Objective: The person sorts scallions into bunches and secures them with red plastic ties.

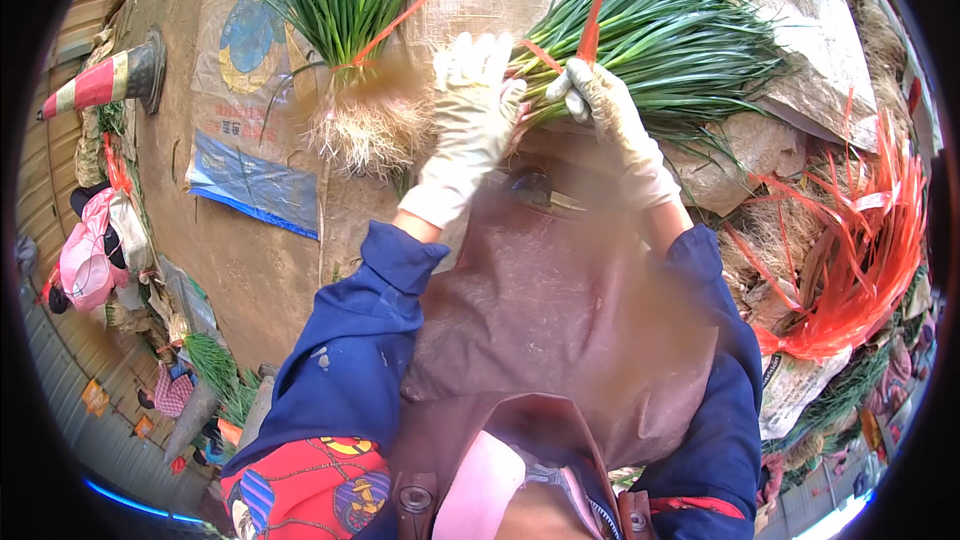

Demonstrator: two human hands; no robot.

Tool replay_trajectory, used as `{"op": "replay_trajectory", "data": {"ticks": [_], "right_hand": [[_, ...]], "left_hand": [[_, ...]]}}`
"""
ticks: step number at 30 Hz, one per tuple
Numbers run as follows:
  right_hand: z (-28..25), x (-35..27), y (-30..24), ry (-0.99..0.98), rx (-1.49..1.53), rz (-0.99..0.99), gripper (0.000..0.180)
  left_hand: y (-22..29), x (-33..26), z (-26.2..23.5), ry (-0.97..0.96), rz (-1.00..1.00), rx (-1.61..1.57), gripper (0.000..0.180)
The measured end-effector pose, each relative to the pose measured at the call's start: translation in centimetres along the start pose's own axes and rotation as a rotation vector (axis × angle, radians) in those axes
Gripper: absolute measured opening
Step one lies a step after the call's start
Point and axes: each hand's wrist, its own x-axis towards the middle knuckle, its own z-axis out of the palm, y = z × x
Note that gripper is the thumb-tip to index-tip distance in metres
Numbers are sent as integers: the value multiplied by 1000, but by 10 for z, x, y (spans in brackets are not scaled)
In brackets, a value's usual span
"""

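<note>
My left hand [470, 105], in a pale glove, presses against the root end of a bundle of green chives [660, 30] that lies on a sack. My right hand [600, 100], also gloved, grips the same bundle near its base and pinches a red tie strip [588, 32] wrapped around it. A second bundle of chives [345, 0], tied with a red strip and showing pale roots [365, 130], lies just left of my left hand. Blue sleeves cover both forearms.
A heap of red tie strips [860, 250] lies at the right. Printed woven sacks [250, 80] cover the brown ground. A striped traffic cone [110, 80] lies at the far left. Other people [90, 260] crouch at the left edge with more greens [215, 365].
</note>
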Motion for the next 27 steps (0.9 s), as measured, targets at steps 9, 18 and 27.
{"op": "replay_trajectory", "data": {"ticks": [9,18,27], "right_hand": [[29,-23,-10,-97,-195,-117,26],[12,-34,-25,-190,29,-72,24],[-3,-35,-34,-142,-460,-307,26]], "left_hand": [[8,-1,34,-134,7,-2,62],[10,100,-30,-1164,-306,-1297,25],[22,163,9,-1837,148,-475,27]]}}
